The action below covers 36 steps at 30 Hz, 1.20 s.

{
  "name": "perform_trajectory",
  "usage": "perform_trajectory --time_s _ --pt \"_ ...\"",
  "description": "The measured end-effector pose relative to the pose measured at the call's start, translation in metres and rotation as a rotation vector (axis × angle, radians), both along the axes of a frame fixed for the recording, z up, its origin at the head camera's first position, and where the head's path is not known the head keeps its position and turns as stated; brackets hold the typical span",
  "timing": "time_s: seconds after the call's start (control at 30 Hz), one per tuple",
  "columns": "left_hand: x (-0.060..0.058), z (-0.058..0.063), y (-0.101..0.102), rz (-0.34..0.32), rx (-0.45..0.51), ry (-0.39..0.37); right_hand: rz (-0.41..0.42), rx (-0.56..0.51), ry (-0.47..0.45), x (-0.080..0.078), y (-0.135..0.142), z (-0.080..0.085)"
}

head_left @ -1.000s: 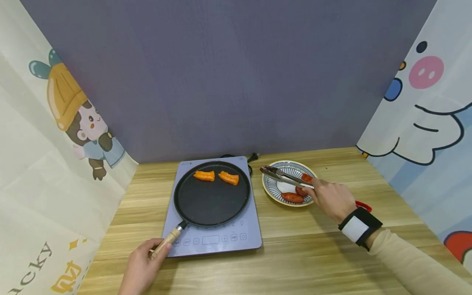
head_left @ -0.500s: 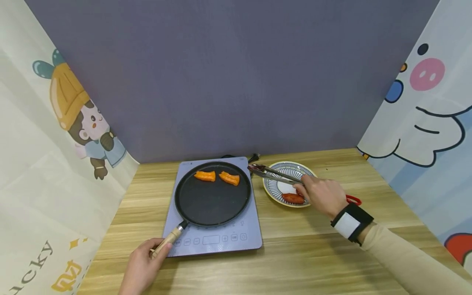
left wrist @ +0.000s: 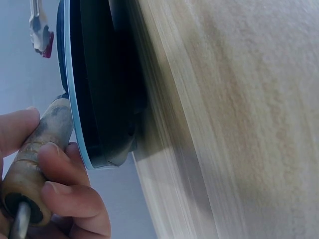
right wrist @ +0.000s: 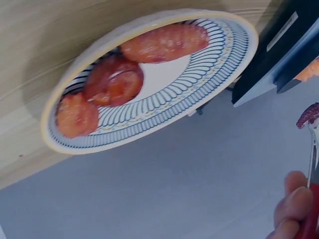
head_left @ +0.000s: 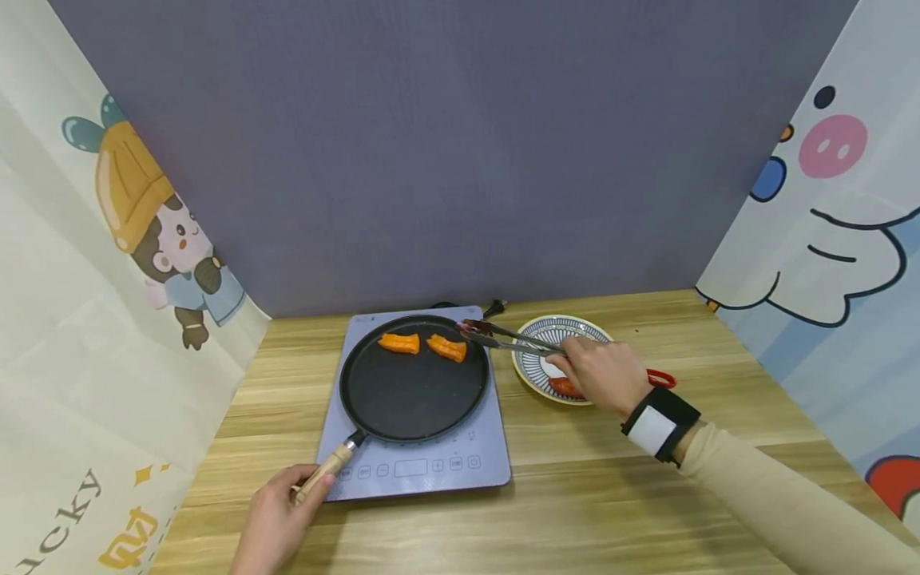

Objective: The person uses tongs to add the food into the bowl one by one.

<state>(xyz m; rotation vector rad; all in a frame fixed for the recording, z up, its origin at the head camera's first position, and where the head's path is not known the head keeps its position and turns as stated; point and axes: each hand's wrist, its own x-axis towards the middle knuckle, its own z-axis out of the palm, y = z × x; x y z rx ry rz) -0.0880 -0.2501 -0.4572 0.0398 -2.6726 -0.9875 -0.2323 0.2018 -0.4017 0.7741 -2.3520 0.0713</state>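
Observation:
My left hand [head_left: 276,515] holds the wooden handle [head_left: 327,471] of a flat black frying pan [head_left: 413,399], with fingers and thumb around it in the left wrist view. Two orange ridged food pieces [head_left: 398,343] lie at the pan's far side. My right hand [head_left: 604,375] grips metal tongs [head_left: 513,343] with red handles. A small dark red piece [right wrist: 309,115], kind unclear, is in their tips, above the pan's right rim. Below that hand stands a patterned plate [head_left: 523,375] of reddish sausage-like pieces [right wrist: 167,42], partly hidden in the head view.
Under the pan is a grey-lilac induction cooker [head_left: 489,467] with touch controls along its front. A black plug and cord [head_left: 494,307] lie behind it. A grey wall [head_left: 460,160] rises at the table's [head_left: 575,511] back, with printed curtains either side.
My right hand has moved left with the tongs, taking the dark red piece from above the plate to the pan's right rim. The left hand and pan have stayed put.

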Motion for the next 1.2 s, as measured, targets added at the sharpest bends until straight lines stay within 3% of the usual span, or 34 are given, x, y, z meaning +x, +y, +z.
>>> perform_trajectory --time_s 0.27,1.2 --pt "0.001 0.001 0.000 -0.001 0.005 -0.003 0.055 -0.022 0.012 -0.003 -0.020 -0.001" --pt "0.001 0.000 0.000 -0.005 0.011 -0.022 0.099 0.002 -0.010 -0.006 -0.081 -0.001"
